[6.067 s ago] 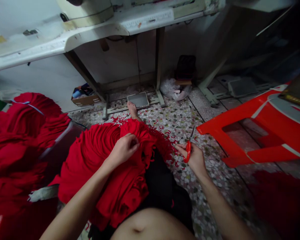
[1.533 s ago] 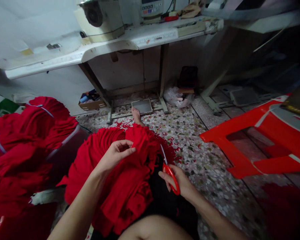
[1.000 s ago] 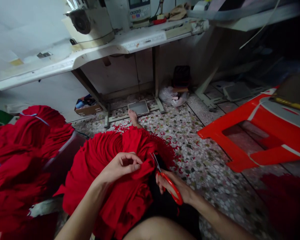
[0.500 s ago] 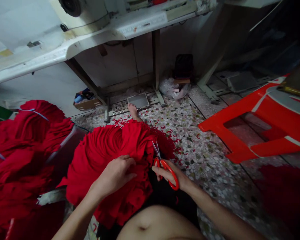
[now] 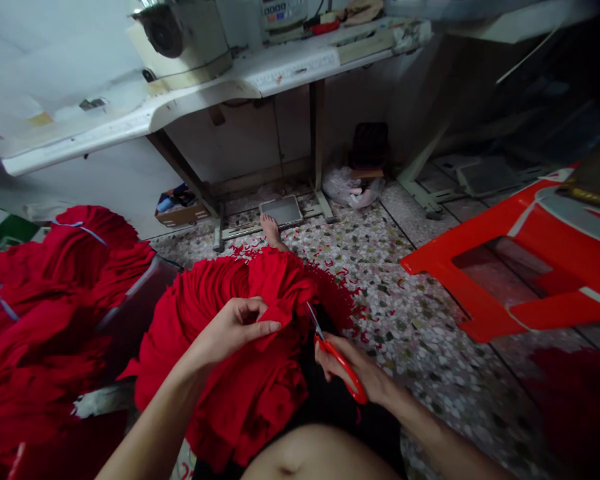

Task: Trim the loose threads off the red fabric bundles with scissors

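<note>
A big layered heap of red fabric (image 5: 195, 293) lies over my lap. My left hand (image 5: 240, 327) is closed on a fold of the red fabric near the heap's middle, thumb pointing right. My right hand (image 5: 347, 363) is wrapped round the red handles of a pair of scissors (image 5: 343, 363), just right of the heap. The scissors' blades point up and left, close to the fabric's right edge, and look nearly closed.
More bundles of red fabric (image 5: 85, 240) tied with pale strips lie at the left. A sewing machine (image 5: 180, 47) stands on a white table (image 5: 290, 73) ahead. Red scraps litter the speckled floor (image 5: 395, 320). A red-orange stool (image 5: 480, 267) is at the right.
My left hand has gone from loosely open over the heap to gripping a fold. The scissors have turned and their blades have come together. The view has shifted slightly.
</note>
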The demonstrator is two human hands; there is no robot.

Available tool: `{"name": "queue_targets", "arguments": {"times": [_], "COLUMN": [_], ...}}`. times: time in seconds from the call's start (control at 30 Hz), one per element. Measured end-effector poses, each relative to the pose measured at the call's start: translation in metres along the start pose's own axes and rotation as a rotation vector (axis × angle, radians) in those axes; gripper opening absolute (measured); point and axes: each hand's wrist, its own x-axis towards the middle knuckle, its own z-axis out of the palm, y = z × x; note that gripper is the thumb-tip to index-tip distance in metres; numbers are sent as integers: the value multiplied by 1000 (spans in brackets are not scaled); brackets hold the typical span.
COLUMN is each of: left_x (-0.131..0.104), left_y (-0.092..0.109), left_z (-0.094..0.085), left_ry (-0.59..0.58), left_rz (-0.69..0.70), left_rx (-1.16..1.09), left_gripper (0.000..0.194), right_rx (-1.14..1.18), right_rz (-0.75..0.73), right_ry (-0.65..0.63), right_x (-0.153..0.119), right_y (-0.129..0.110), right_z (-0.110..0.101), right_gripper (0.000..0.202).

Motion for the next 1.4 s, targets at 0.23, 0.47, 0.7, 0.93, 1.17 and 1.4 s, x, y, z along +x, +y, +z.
{"name": "queue_targets", "arguments": {"times": [0.23,0.47,0.7,0.93,1.17,1.4], "left_x": [17,18,17,16,17,17], "left_y": [-6,-14,-17,-11,-11,-12], "left_z": [9,16,12,16,16,14], "left_ry": [42,58,69,99,67,37], "left_rz": [-140,-151,-168,-158,-127,-176], "left_rx": [-258,-301,-277,-301,-221,-217], "left_gripper": [37,37,40,43,43,43], "right_rx": [-217,-328,-325,-255,-346,-277], "right_rz": [-73,-81,-60,-59,-81,6], "right_ry": [-41,-30,-29,-31,43,125], "right_x": [5,18,21,18,21,23], "right_y": [-7,-18,-30,-14,-21,-4], "right_z": [3,6,7,6,6,8], "right_gripper": [51,43,44,42,42,53]}}
